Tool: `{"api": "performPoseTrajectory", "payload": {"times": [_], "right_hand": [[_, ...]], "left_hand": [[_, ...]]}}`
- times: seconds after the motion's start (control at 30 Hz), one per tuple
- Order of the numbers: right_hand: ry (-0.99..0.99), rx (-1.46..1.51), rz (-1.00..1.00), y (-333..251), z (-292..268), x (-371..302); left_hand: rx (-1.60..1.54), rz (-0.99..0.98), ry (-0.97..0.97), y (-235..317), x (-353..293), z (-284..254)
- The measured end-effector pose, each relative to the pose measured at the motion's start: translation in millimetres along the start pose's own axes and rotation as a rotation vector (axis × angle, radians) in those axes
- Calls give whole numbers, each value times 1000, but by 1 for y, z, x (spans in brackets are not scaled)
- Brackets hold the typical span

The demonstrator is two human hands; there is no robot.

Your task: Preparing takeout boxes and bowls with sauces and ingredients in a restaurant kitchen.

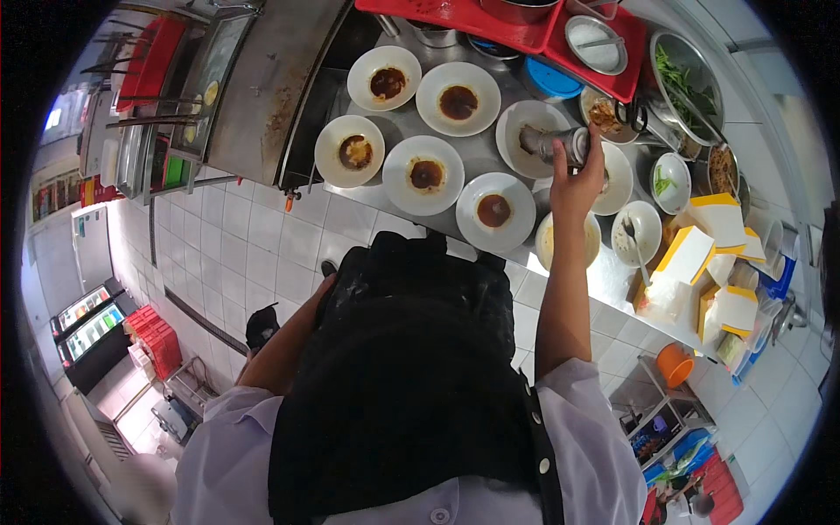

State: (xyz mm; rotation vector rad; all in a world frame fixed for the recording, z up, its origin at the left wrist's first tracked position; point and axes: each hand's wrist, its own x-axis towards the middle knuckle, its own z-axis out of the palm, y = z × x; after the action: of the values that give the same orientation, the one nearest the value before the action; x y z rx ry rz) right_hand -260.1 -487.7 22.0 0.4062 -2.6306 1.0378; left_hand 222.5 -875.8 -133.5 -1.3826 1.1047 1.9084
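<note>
My right hand (576, 186) grips a clear shaker jar (553, 146) with a silvery end, tipped on its side over a white bowl (516, 118) that has dark sauce in it. More white bowls (426, 203) stand in two rows to the left, each with a pool of dark brown sauce (458, 102). Beside my right wrist are two more pale bowls (619, 188), partly covered by the hand and forearm. My left hand (327, 283) hangs low by the black apron (394, 367); its fingers are hidden.
A bowl with a spoon (636, 234) and yellow-and-white cartons (687, 255) are at the right. Behind stand a red tray (623, 74), a blue lid (552, 79) and a steel bowl of greens (687, 83). A steel cooking unit (262, 79) borders the counter's left.
</note>
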Motion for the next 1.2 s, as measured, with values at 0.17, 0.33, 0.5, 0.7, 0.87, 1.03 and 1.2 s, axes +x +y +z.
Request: {"api": "performPoseTrajectory", "payload": {"times": [0.17,0.33,0.5,0.7,0.87,1.03,1.2], "right_hand": [[416,759,151,-70,-43,5],[67,42,-31,1,-1,-6],[435,913,79,-47,-43,-4],[201,810,628,57,-7,-5],[-628,1985,1014,20,-62,-5],[-1052,1526,993,-75,-127,-43],[-1602,1203,765,-111,-97,-86]], "left_hand": [[348,125,-29,5,2,7],[1043,459,-54,32,-16,45],[1402,529,261,112,-72,158],[1314,372,-48,153,-122,274],[397,901,-93,133,-157,370],[258,1396,160,133,-180,428],[110,1370,520,76,-212,390]]}}
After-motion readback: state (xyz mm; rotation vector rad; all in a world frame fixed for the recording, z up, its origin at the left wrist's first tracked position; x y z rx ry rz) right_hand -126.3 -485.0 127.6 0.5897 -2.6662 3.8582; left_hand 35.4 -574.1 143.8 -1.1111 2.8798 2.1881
